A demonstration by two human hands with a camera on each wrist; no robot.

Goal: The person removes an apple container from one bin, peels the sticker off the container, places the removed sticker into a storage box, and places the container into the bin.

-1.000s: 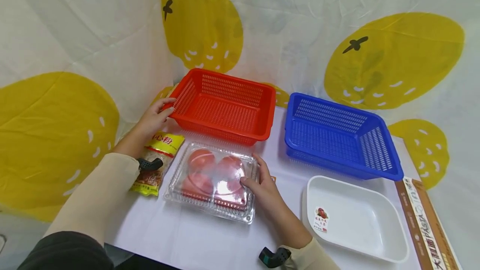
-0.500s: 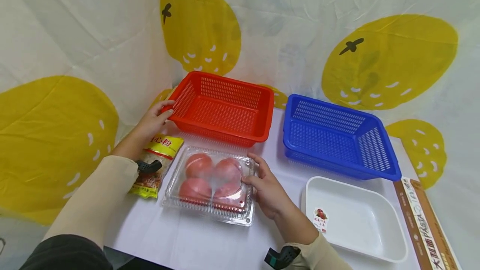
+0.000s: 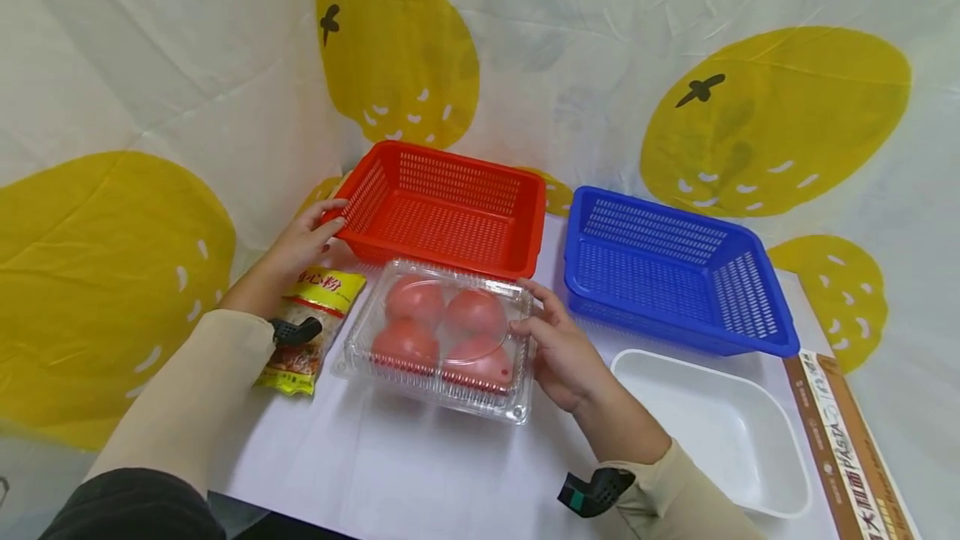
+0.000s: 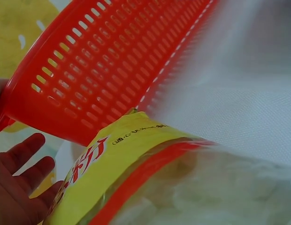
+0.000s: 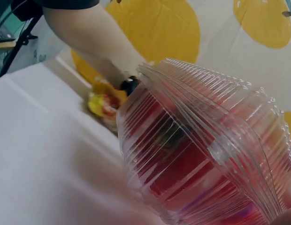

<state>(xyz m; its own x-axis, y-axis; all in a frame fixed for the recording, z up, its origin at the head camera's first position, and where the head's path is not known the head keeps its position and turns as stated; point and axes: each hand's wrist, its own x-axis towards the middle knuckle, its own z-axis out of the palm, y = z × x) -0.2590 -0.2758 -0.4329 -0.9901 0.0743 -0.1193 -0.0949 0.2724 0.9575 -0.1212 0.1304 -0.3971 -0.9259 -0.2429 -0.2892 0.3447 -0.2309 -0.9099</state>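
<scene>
My right hand [image 3: 566, 352] grips the right side of a clear plastic clamshell box [image 3: 517, 411], thumb on top of the lid. Through the lid show several red tomatoes [image 3: 405, 344]; the right wrist view shows the box [image 5: 220, 147] tilted, held up over the white table. At the upper left, my left hand [image 3: 300, 240] holds the left rim of a red slotted basket [image 3: 442, 227] with nothing in it. In the left wrist view, the other fingers [image 4: 35, 171] hang spread below that rim, near a yellow food bag [image 4: 141, 140].
A blue slotted basket [image 3: 667, 273] stands right of the red one. In front of it is a white tray [image 3: 720, 432], partly covered by my right forearm. A brown pasta box [image 3: 847, 448] lies along the right edge. A fruit-print sheet [image 3: 555, 48] hangs behind.
The right hand has lifted the tomato box and moved it up and to the right, so it now overlaps the red basket's front edge. The left hand stays at the basket rim.
</scene>
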